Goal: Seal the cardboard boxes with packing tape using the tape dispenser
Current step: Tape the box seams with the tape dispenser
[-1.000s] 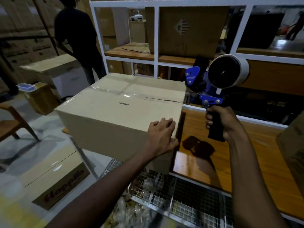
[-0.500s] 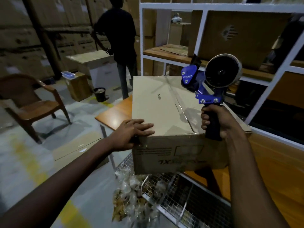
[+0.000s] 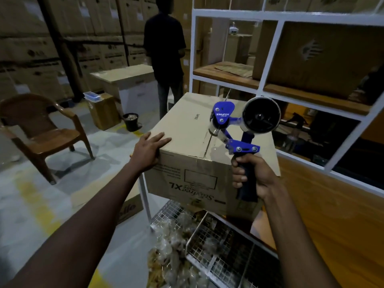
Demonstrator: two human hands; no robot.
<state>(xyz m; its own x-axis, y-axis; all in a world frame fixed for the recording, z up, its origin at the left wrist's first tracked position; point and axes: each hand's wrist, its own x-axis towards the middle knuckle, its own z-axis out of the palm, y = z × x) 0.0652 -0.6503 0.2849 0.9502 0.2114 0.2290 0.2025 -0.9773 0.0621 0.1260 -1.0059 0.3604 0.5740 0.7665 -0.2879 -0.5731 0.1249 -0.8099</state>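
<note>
1. Cardboard box [image 3: 187,129], brown and oblong with upside-down print on its near end, is sitting at the corner of the orange-brown wooden surface [image 3: 332,204]. Its near end is jutting out above the wire mesh basket [image 3: 218,246].
2. Compared with a second ago, the box is now turned so that a short end is facing the person. Its top centre seam is running straight away from them, where before a long side was facing them.
3. Left hand [image 3: 148,149] is now bracing the near-left top corner. Its fingers are lying straight across the top and gripping nothing. Earlier it was resting on the opposite near corner.
4. Right hand [image 3: 252,175] is wrapping fully round the black handle of the blue tape dispenser [image 3: 244,149], which is carrying a tape roll [image 3: 259,115].
5. The dispenser was being held high and off to the right of the box. It is now hanging lower over the box top, with its front roller close to the seam near the near edge. Whether the roller is touching the cardboard cannot be told.
6. Judging from this, the turning step is finishing and the box is lining up for a pull of tape along the seam. Whether tape is already lying on that seam is unclear in the dim light.
</note>
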